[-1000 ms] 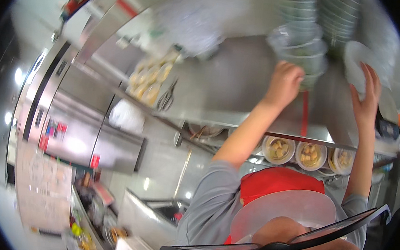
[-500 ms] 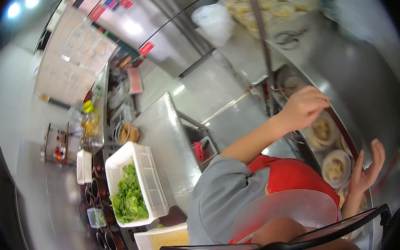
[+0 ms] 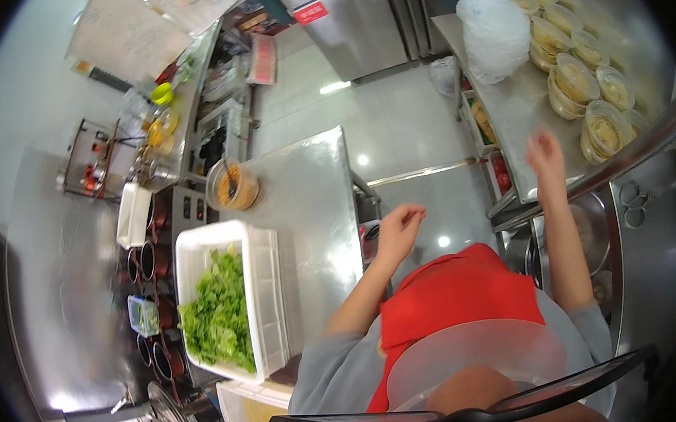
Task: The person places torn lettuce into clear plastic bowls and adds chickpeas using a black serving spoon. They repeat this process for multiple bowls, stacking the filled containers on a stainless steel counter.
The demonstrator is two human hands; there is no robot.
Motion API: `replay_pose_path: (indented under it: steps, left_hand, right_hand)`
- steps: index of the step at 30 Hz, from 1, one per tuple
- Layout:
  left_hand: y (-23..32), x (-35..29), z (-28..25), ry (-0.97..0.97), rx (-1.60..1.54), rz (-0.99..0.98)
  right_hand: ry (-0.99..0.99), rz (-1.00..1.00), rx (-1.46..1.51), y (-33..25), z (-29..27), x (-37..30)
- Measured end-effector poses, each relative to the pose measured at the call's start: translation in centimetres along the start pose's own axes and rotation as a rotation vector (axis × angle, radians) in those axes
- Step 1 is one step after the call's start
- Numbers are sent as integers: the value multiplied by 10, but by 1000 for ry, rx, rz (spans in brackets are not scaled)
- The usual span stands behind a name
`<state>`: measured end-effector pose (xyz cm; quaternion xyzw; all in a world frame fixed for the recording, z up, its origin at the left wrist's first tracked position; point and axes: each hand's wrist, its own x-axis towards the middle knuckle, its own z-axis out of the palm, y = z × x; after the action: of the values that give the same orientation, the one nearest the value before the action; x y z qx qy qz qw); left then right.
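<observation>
My left hand (image 3: 400,231) is raised beside the metal worktop (image 3: 320,185), over the floor in front of my red apron. Its fingers are curled together with nothing visible in them. My right hand (image 3: 547,159) reaches forward near the edge of the steel table (image 3: 515,114) at the far right; motion smears its fingers, and no held thing shows. Stacked lidded round plastic tubs (image 3: 570,85) of pale food stand on that table, beyond this hand. A white plastic basket (image 3: 273,310) of green lettuce (image 3: 225,310) sits on the worktop to my left.
A clear tub (image 3: 232,186) of orange bits stands behind the basket. A white plastic bag (image 3: 494,36) rests on the far table. A slanting metal rail (image 3: 598,181) crosses by my right arm. Scissors (image 3: 634,206) lie on steel at right. A fridge (image 3: 353,35) stands behind.
I have turned leftward from the counter with the open food tubs. My left hand has moved off that counter, and my right hand now reaches forward by the far table.
</observation>
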<state>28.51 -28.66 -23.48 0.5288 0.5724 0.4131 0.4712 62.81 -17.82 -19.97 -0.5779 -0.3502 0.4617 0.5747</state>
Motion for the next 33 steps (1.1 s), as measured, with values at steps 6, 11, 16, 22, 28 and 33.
replay_pose_path:
  steps: [6, 11, 16, 22, 28, 33]
  left_hand:
    - [-25, 27, -27, 52, -105, -147]
    - [-43, 94, -67, 313, -191, -202]
    - [-54, 193, -95, 426, -214, -216]
    - [-79, 367, -64, -31, -389, -245]
    - [-51, 502, 23, -334, -854, -461]
    - [-70, 488, -24, -202, -893, -326]
  right_hand:
    - [315, 215, 136, -54, 54, 264]
    - [26, 558, 17, -12, 45, 433]
    - [30, 644, 84, 55, -21, 534]
    - [-285, 765, 58, 45, -23, 559]
    - [-315, 637, -146, 31, 50, 536]
    - [-560, 774, -352, 58, 184, 483]
